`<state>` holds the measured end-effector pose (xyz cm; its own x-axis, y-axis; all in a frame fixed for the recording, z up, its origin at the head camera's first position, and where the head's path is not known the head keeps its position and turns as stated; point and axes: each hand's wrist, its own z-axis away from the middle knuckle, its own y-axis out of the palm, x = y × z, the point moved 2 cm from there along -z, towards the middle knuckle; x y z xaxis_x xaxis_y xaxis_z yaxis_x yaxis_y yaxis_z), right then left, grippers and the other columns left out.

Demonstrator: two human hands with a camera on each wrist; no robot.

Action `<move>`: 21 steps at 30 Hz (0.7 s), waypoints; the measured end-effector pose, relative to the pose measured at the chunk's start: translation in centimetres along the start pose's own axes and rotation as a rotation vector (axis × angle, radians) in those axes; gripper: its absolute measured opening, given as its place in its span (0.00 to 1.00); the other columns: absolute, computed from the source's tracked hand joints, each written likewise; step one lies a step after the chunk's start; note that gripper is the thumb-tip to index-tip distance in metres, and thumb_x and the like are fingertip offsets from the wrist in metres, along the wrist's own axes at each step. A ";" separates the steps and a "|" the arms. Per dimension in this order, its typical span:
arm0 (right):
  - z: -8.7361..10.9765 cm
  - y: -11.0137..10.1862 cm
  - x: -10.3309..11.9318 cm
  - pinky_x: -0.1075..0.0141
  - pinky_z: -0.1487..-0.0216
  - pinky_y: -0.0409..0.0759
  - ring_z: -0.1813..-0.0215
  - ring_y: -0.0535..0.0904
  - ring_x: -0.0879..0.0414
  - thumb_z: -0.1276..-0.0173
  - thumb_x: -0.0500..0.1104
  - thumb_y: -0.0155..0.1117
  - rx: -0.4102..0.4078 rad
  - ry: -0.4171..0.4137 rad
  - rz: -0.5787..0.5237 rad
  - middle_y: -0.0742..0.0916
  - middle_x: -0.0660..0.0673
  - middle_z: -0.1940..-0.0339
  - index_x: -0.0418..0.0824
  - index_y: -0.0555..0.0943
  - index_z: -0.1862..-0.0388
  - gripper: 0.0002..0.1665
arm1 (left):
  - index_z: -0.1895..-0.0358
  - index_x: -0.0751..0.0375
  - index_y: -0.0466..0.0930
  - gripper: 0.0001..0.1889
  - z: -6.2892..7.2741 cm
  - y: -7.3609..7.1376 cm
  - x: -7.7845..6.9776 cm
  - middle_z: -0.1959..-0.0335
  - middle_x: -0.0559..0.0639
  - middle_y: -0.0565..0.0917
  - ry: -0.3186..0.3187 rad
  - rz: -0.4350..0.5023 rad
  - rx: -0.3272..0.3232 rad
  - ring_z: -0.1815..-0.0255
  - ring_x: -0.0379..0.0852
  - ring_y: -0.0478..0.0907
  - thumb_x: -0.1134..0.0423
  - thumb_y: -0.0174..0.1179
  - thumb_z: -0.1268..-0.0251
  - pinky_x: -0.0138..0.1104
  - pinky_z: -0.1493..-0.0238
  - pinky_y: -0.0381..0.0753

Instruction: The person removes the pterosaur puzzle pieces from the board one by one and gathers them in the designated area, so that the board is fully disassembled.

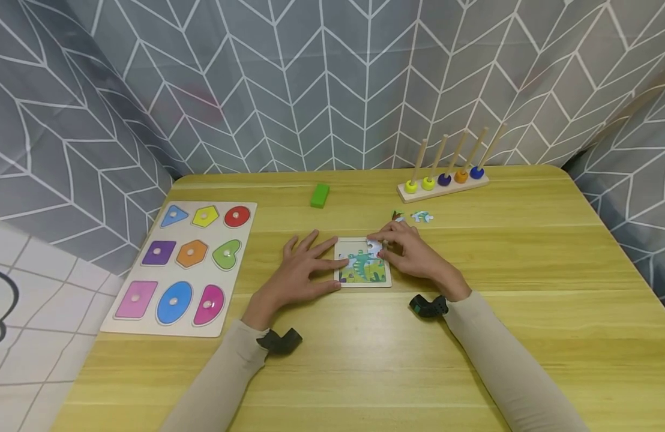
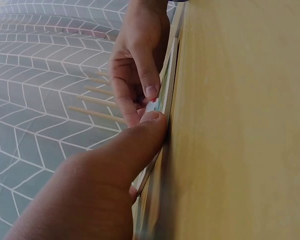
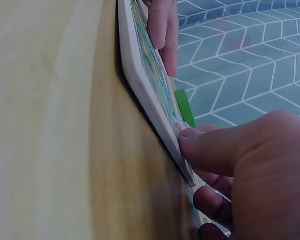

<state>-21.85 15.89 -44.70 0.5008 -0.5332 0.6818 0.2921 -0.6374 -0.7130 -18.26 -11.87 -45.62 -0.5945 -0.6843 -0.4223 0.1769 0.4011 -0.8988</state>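
Observation:
A small framed jigsaw puzzle (image 1: 363, 285) with a green dinosaur picture lies flat on the table. My left hand (image 1: 294, 274) has its fingers spread and touches the frame's left side, one finger reaching over the picture. At the upper right corner of the frame, my right hand (image 1: 413, 252) pinches a pale jigsaw piece (image 1: 373, 246) between thumb and fingers. In the right wrist view, the thumb (image 3: 210, 150) presses close to the frame's edge. Just beyond the right hand lie loose jigsaw pieces (image 1: 422, 216), one partly hidden by the fingers.
A shape board (image 1: 232, 312) with knobbed pieces lies at the left. A green block (image 1: 320, 195) is near the back edge. Behind the right hand stands a wooden peg rack (image 1: 443, 191) with coloured rings. A patterned curtain (image 1: 343, 84) hangs behind the table (image 1: 354, 372).

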 end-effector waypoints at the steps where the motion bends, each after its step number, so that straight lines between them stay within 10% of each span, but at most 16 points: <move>1: 0.0 0.0 0.0 0.53 0.46 0.59 0.45 0.72 0.47 0.29 0.36 0.66 -0.004 0.001 -0.001 0.83 0.42 0.48 0.42 0.83 0.36 0.22 | 0.33 0.31 0.78 0.25 0.0 0.0 0.0 0.18 0.43 0.62 -0.002 -0.001 0.002 0.15 0.61 0.45 0.37 0.59 0.32 0.65 0.23 0.37; 21: 0.2 -1.0 -0.9 0.57 0.49 0.74 0.49 0.73 0.50 0.30 0.34 0.66 -0.090 0.024 -0.085 0.83 0.41 0.48 0.38 0.84 0.40 0.19 | 0.33 0.31 0.78 0.24 0.0 0.0 0.0 0.18 0.43 0.62 -0.009 0.004 0.004 0.14 0.60 0.45 0.37 0.59 0.31 0.64 0.23 0.37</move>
<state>-22.42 17.13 -44.67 0.4574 -0.4872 0.7440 0.2584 -0.7277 -0.6354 -18.23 -11.88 -45.65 -0.5863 -0.6882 -0.4274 0.1828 0.4015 -0.8974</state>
